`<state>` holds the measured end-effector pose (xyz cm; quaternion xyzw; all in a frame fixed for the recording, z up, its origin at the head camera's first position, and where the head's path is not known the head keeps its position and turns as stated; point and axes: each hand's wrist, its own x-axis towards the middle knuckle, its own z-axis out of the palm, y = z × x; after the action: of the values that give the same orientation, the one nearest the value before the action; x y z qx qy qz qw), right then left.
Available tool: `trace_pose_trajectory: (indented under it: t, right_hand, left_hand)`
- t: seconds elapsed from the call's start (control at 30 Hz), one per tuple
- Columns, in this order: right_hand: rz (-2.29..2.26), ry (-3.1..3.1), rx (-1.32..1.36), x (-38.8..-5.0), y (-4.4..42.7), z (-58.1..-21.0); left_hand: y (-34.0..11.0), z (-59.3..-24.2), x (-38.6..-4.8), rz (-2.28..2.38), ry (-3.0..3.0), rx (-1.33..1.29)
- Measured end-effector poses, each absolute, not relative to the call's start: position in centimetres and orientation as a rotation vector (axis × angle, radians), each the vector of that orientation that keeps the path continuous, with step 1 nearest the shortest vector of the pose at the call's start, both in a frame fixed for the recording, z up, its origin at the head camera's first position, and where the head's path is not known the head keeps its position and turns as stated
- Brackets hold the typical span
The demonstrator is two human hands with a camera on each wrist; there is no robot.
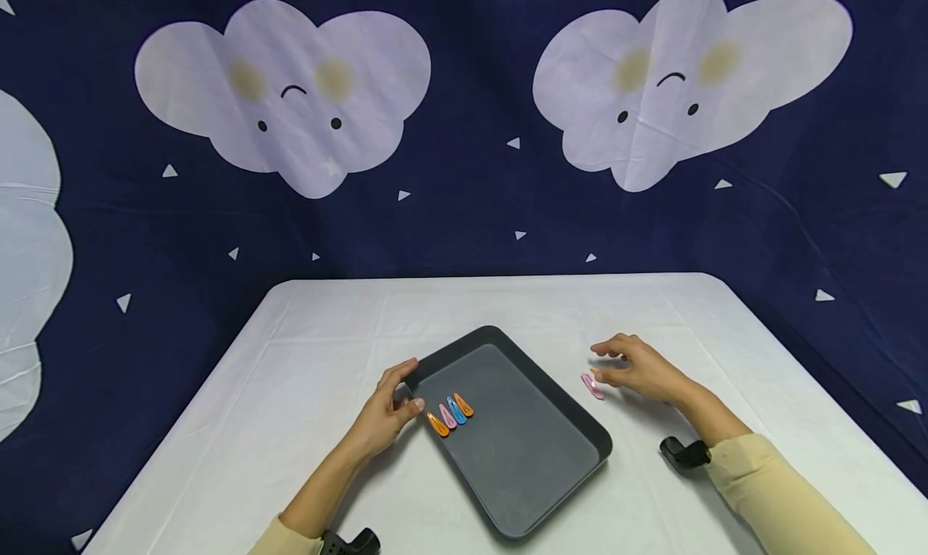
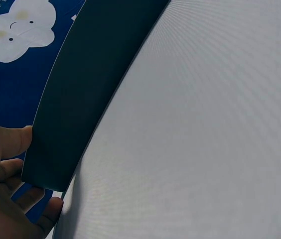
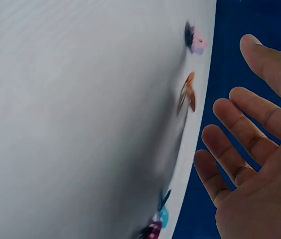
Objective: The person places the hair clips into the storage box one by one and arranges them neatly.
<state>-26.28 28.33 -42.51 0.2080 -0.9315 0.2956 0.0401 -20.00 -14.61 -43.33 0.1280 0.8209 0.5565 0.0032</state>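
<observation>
A dark grey tray (image 1: 536, 410) lies turned at an angle on the white table. Four clips rest in a row inside its left side: orange (image 1: 438, 424), pink (image 1: 447, 416), blue (image 1: 456, 410) and another orange (image 1: 463, 404). My left hand (image 1: 384, 414) holds the tray's left corner, thumb at the rim; the left wrist view shows its fingers against the tray's outer side (image 2: 75, 99). Fingers spread, my right hand (image 1: 641, 370) hovers right of the tray by a pink clip (image 1: 592, 387). An orange clip (image 3: 190, 94) lies near it in the right wrist view, clear of the fingers.
Low in the right wrist view, a teal clip (image 3: 164, 216) and a magenta clip (image 3: 153, 231) are partly seen; the head view does not show them. A dark blue cloth with clouds (image 1: 290, 96) hangs behind the table (image 1: 348, 305).
</observation>
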Motion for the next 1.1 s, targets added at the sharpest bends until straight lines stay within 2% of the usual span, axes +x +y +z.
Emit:
trace_pose_trajectory:
  t: [1.1]
  right_hand:
    - [0.739, -2.907, 0.609, -26.0, 31.6, -43.3]
  left_hand:
    - [-14.6, -43.3, -20.1, 1.73, 2.582, 0.402]
